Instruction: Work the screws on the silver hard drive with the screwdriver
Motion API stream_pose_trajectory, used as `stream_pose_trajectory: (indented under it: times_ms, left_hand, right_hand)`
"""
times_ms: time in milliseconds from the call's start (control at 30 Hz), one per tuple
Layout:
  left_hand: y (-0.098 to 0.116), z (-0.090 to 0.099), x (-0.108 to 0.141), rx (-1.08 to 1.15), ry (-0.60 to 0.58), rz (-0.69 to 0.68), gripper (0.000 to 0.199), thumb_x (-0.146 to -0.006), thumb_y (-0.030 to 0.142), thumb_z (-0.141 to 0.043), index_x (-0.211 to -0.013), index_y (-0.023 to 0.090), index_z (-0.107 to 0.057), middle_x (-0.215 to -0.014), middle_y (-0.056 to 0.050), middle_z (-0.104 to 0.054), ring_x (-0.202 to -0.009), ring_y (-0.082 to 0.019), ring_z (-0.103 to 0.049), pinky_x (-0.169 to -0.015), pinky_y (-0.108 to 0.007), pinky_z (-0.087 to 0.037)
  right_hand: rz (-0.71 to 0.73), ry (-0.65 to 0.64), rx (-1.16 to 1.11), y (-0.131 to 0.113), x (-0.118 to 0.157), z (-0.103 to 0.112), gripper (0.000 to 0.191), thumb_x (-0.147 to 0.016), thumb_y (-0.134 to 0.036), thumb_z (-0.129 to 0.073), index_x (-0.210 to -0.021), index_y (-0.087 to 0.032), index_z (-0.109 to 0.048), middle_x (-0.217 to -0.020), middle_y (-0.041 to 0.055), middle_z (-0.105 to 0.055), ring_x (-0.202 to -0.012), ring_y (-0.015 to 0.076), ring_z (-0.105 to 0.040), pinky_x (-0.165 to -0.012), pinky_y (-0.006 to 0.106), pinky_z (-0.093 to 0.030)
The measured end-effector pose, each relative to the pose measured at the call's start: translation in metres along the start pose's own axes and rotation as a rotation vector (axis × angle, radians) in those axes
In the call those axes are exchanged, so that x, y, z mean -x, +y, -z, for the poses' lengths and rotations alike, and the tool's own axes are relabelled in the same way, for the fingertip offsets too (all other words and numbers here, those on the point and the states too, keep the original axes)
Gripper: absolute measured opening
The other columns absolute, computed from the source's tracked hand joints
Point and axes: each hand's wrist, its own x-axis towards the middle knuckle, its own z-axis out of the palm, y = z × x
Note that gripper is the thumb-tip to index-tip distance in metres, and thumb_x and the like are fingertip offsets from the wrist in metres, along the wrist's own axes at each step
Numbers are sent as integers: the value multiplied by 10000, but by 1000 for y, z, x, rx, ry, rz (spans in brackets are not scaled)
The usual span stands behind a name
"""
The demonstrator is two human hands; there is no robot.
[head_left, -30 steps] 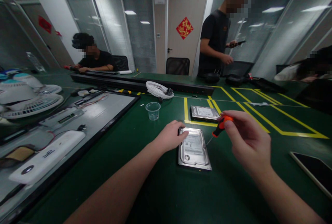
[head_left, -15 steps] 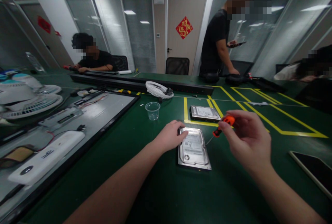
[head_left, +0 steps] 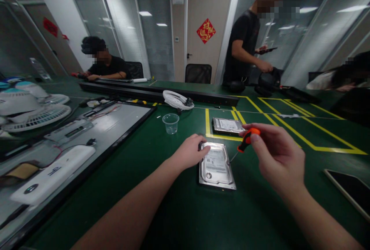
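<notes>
Nearest you, the hard drive (head_left: 215,167) lies flat on the green table (head_left: 179,211), in the same place as a second ago. Your left hand (head_left: 191,153) grips its far left corner, thumb on top, and hasn't shifted. Your right hand (head_left: 280,153) holds the screwdriver (head_left: 246,142) by its handle; your fingers and thumb have rolled a little around it, while the shaft still slants down to the drive's right edge. That suggests turning at one spot on a steady drive, though whether the tip sits in a screw is too small to tell. Farther off, the second drive (head_left: 227,125) and the clear cup (head_left: 170,124) stay put. Beyond, a standing person (head_left: 243,45) now lifts a black object (head_left: 270,80) off the table.
</notes>
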Motion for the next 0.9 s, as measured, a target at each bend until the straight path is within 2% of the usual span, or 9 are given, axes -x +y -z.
stream_pose_trajectory:
  times_ms: [167,267,400,567,700,900]
  left_hand:
    - [0,1,0,4,-8,13,352,-964,419,-609,-1178,168,-731,-1083,-93,-667,-938,-235,-650,-850,-360,-523]
    - [0,1,0,2,-9,15,355,-964,423,-609,-1171,162,-733,-1076,-94,-667,-935,-235,-651,-852,-361,-522]
    - [1,1,1,4,-11,20,349,-966,420,-609,-1179,173,-730,-1084,-91,-669,-936,-232,-652,-850,-357,-523]
    - [1,1,1,2,-22,30,364,-970,428,-601,-1196,172,-726,-1097,-95,-671,-931,-231,-650,-857,-364,-526]
    - [1,0,0,7,-10,13,356,-963,413,-607,-1181,160,-732,-1077,-94,-668,-921,-230,-652,-850,-358,-526]
    - [3,0,0,-8,-14,24,336,-964,407,-609,-1169,170,-732,-1077,-95,-674,-915,-229,-650,-846,-360,-531]
  right_hand:
    - [39,27,43,9,-1,0,312,-899,-202,-765,-1198,-261,-697,-1112,64,-750,-1012,223,-738,-894,392,-622]
    - [77,6,100,13,-2,2,289,-903,-208,-761,-1181,-281,-731,-1101,52,-740,-997,216,-725,-891,386,-615]
    - [52,-18,89,6,-2,5,230,-980,-247,-663,-1190,-293,-744,-1121,54,-756,-1007,220,-735,-886,398,-618]
    - [13,-31,62,-2,0,4,269,-1032,-257,-577,-1240,-295,-743,-1214,54,-770,-1139,232,-723,-1002,428,-584]
    - [17,-21,27,6,1,3,284,-992,-241,-650,-1260,-294,-724,-1183,58,-758,-1064,224,-741,-953,415,-608]
    - [75,-19,134,13,-2,6,259,-929,-249,-730,-1186,-282,-732,-1062,59,-714,-952,224,-712,-860,403,-606]
